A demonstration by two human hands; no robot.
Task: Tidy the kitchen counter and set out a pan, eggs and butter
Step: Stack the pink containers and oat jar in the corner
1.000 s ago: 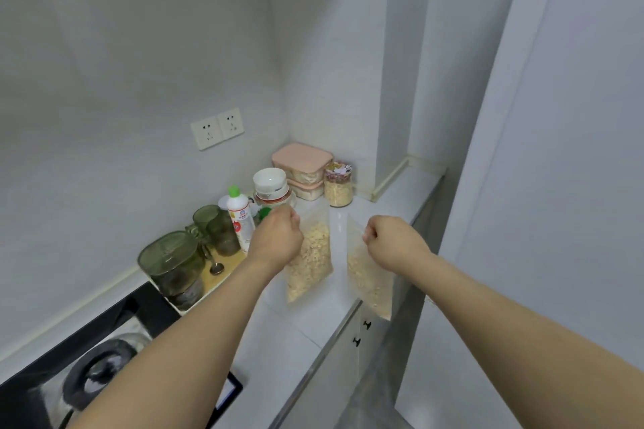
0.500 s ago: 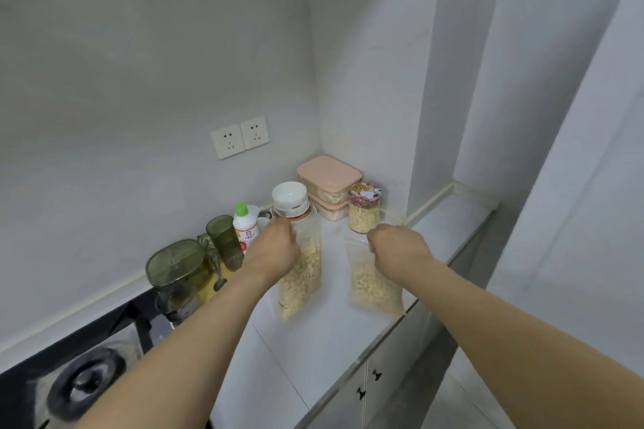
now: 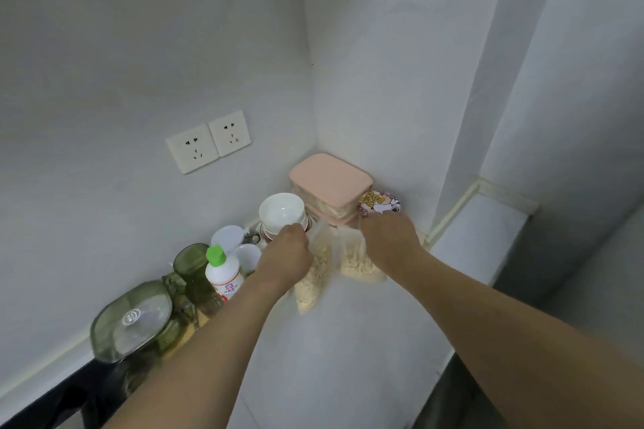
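- Step: tidying phase. Both hands are parking two clear bags of pale flakes in the back corner of the table (image 3: 366, 341).
- Left hand (image 3: 287, 259): fingers curled, pinching the top of the left bag (image 3: 312, 284). Bag hangs upright; can't tell if its bottom is on the table.
- Right hand (image 3: 388, 242): curled round the top of the right bag (image 3: 359, 263), which sits just in front of the pink-lidded boxes (image 3: 329, 181) and the patterned-lid jar (image 3: 380, 202).
- Bags are just beside each other, close to the stacked white bowls (image 3: 282, 212).
- Pan, eggs and butter: none in view, so that part looks not started.
- Next move, my guess: set both bags down against the boxes and let go. They're floppy, so they need something to lean on or they'll slump. Mind the bowl stack next to the left hand.
- Versus 0.5 s ago: both bags have gone further back into the corner and closer together. The right bag was out mid-table and now sits near the jar. Camera has also pitched forward, so the green jug (image 3: 130, 320) and the bottle (image 3: 223, 273) sit lower left.
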